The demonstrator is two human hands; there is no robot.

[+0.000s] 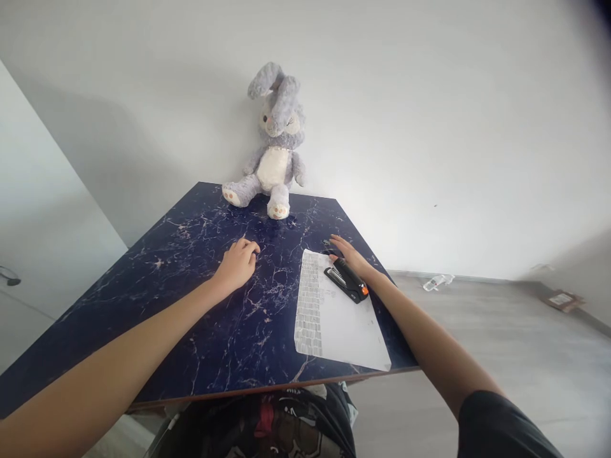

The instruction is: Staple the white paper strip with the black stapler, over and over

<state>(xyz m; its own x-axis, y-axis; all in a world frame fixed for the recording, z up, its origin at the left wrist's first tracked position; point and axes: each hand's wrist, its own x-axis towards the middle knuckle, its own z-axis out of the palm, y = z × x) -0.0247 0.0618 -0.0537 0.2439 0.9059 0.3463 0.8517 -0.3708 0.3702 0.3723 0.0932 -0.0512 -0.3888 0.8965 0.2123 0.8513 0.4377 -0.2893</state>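
My left hand [238, 262] rests on the dark blue marbled table [191, 305], its fingers loosely bent with nothing visible in them. On the right side of the table, my right hand [352, 257] lies with fingers stretched out, just behind a black stapler [347, 280] with an orange part at one end. The stapler sits on a white sheet of paper [351, 334] that has a printed block pattern along its left strip. By my right fingertips is a small dark object [327, 243], too partly covered to make out.
A grey plush rabbit [274, 166] sits at the table's far edge, against a white wall [429, 127]. On the floor to the right lie a clear plastic item [438, 282] and a brown package [563, 299]. The table's front edge is close to my body.
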